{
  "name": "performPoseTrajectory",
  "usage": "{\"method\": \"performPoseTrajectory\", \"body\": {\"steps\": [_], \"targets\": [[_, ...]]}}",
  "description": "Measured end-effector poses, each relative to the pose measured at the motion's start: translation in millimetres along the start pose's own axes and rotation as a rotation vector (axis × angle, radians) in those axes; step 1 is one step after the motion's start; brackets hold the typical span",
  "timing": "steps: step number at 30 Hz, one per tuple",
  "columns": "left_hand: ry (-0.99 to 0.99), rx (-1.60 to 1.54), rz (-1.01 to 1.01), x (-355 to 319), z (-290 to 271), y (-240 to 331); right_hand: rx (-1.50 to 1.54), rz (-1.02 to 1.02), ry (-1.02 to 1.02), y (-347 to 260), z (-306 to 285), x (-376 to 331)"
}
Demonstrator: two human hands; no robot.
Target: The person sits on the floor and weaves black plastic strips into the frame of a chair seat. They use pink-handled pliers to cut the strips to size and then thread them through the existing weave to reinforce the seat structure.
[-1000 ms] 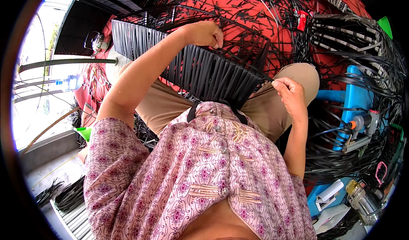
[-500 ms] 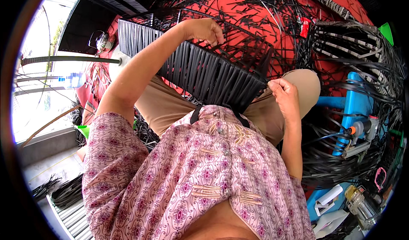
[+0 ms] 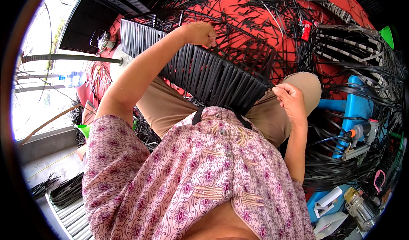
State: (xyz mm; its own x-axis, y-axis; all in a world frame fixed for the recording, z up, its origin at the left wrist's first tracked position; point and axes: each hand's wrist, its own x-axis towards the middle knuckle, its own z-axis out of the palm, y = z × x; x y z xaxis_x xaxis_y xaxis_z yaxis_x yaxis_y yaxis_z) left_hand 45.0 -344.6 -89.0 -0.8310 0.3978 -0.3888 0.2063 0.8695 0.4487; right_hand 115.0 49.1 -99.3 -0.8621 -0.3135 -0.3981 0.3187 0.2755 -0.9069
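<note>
Red mat (image 3: 255, 14) strewn with black strips, blue pipe (image 3: 352, 108), green funnel (image 3: 85, 130), plastic bottle (image 3: 68, 79)

The woven panel (image 3: 204, 76) is matt black plastic strips, ribbed; the shirt (image 3: 200, 180) is soft patterned cloth.

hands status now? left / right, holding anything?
Left hand: closed, gripping the far edge of the black woven panel.
Right hand: closed, pinching a strand at the panel's near corner.
</note>
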Motion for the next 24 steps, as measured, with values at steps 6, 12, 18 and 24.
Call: {"method": "performPoseTrajectory", "body": {"steps": [6,12,18,24], "targets": [[-0.212,-0.216,-0.243,8.1,-9.2,-9.2,-0.033,-0.036,0.011,3.1,10.1,9.3],[-0.108,-0.5,-0.198,1.4,-16.0,-19.6,0.028,-0.023,-0.002,9.9,14.6,14.5],[0.09,-0.513,-0.173,-11.0,-16.6,-39.6,-0.124,0.076,-0.019,-3.7,-13.6,-5.6],[0.069,-0.203,-0.164,-20.6,-14.1,-33.7,-0.149,0.025,-0.011,-5.2,-18.3,-12.3]]}}
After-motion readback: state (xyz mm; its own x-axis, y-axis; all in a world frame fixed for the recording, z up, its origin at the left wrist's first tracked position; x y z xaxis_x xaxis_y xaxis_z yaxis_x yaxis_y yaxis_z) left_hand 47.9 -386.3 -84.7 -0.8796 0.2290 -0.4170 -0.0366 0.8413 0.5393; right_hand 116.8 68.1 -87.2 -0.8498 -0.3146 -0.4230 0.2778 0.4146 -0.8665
